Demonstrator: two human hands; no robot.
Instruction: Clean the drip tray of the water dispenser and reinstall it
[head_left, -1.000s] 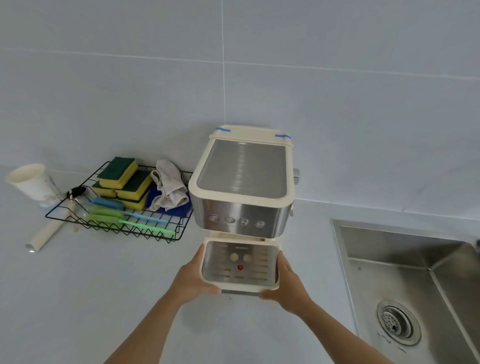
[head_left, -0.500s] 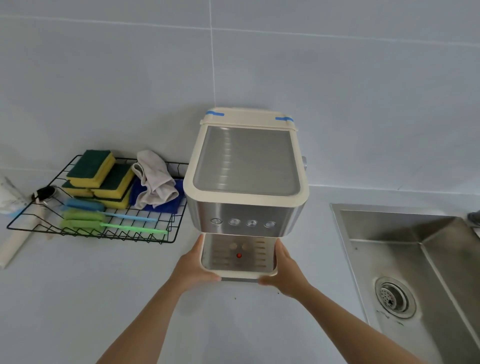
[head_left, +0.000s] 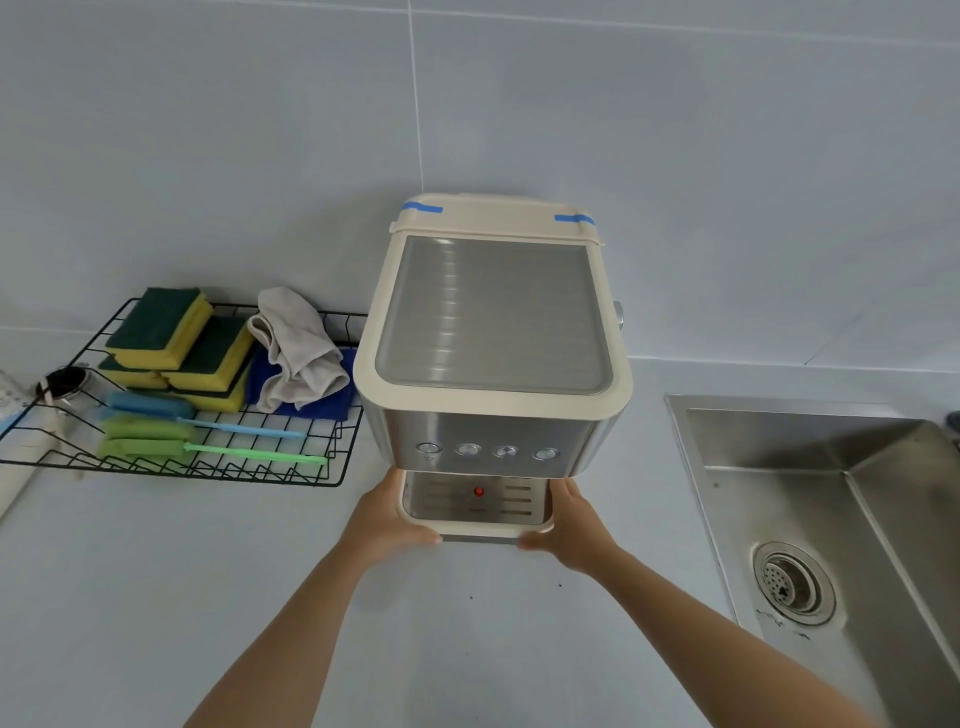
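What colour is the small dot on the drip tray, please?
The dot is red; head view.

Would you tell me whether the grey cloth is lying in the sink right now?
No, the grey cloth lies on a blue cloth in the wire rack, left of the dispenser.

Large pale grey wall tiles (head_left: 208, 156) with thin grout lines rise at the far side of a pale surface (head_left: 130, 597). At right, a steel sink (head_left: 810, 441) with a round drain (head_left: 792, 582). Soft, even light.
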